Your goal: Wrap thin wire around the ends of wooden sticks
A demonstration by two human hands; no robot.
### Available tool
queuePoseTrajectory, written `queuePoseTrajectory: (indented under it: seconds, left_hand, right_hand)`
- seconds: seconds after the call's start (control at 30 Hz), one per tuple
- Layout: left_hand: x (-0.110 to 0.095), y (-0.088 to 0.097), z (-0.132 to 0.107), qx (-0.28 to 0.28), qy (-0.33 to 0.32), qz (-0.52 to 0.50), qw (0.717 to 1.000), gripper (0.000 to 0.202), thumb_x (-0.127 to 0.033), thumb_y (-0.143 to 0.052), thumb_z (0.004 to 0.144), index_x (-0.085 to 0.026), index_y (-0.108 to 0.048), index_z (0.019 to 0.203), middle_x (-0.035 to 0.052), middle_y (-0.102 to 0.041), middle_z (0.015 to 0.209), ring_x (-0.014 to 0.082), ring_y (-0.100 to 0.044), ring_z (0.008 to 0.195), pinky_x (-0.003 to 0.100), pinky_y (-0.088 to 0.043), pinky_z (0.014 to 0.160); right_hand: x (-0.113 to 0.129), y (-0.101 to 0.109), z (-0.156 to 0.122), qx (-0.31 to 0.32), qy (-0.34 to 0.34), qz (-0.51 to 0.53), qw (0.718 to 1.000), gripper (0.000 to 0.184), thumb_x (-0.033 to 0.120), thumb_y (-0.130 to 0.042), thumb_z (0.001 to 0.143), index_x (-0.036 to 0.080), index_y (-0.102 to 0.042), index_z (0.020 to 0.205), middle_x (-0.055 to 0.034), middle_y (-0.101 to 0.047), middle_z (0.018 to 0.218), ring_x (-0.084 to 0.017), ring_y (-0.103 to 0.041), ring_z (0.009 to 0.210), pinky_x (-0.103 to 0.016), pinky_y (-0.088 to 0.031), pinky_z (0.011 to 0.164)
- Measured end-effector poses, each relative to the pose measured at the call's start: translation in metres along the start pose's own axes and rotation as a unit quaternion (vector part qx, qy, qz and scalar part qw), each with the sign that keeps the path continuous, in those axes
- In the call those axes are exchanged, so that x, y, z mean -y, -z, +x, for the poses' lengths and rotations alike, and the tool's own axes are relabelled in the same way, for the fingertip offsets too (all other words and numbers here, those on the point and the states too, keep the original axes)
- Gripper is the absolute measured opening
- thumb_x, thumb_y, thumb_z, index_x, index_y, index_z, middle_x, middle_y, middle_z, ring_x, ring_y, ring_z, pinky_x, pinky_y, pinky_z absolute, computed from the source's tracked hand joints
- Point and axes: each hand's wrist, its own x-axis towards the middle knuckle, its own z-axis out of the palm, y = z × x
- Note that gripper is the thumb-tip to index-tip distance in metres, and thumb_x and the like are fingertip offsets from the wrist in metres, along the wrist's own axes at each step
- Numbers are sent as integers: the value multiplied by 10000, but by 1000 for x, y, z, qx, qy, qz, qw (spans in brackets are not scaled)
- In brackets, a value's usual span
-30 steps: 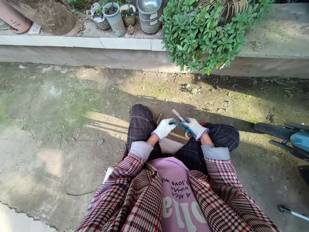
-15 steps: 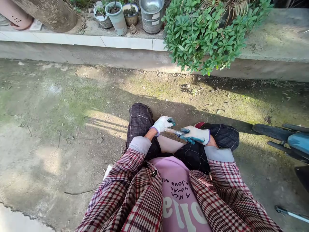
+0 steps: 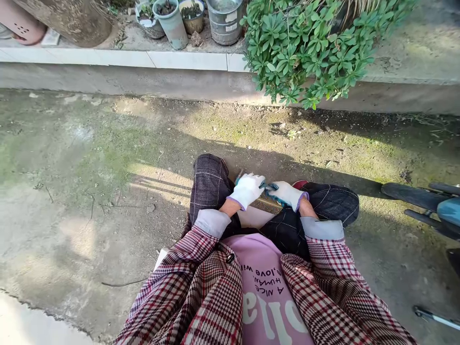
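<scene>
My left hand (image 3: 247, 189), in a white knitted glove with teal-coated fingers, is closed with its back up. My right hand (image 3: 286, 193) wears a matching glove, its fingers pressed together. The fingertips of both hands meet above my lap. What they hold between them is mostly covered by the gloves; I cannot make out its kind. A narrow tan strip (image 3: 268, 203) shows just below the hands, and I cannot tell whether it belongs to the held thing. My knees in dark checked trousers (image 3: 210, 179) are spread on either side.
A raised ledge with a white tiled edge (image 3: 190, 61) runs across the back. It bears a pale blue pot (image 3: 171, 24), a metal bucket (image 3: 225, 24) and a leafy shrub (image 3: 305, 52). At the right are a dark wheel (image 3: 409, 190) and a thin metal bar (image 3: 436, 318) on the ground.
My left hand has turned back-up and moved right against the right hand. My right hand has shifted slightly left. The silvery slender thing seen in my right hand is now hidden by the gloves.
</scene>
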Motion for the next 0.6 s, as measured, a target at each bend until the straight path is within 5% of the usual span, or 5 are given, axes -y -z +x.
queuePoseTrajectory:
  seconds: [0.13,0.27,0.4,0.6]
  left_hand:
    - [0,-28,-10,9,40,-104,994,306,-300,-556,979,-176,-710,1212,142,-755,1082,275,-694,1023,343,-489,946]
    - [11,-54,-11,-2,49,-279,959,230,-250,-599,932,-189,-753,1091,82,-768,1012,225,-679,932,285,-495,888]
    - [25,-58,-1,-23,73,-367,927,191,-236,-640,873,-164,-758,1005,55,-757,932,192,-641,873,272,-502,877]
    - [43,-52,11,-48,78,-495,864,131,-171,-596,815,-127,-702,878,25,-688,821,146,-598,802,258,-486,842]
  right_hand:
    - [-6,6,6,-90,-23,56,994,146,310,-658,774,219,-555,726,-16,-605,618,-150,-542,579,-247,-420,517]
    - [-6,10,-5,-148,-28,279,949,251,394,-703,720,227,-523,770,44,-518,561,-100,-422,436,-230,-343,394]
    - [0,12,-27,-74,22,380,922,377,450,-796,665,203,-569,837,54,-535,589,-74,-406,414,-214,-323,360]
    - [1,10,-44,106,40,285,952,409,464,-849,618,165,-645,808,43,-564,579,-83,-456,432,-216,-373,377]
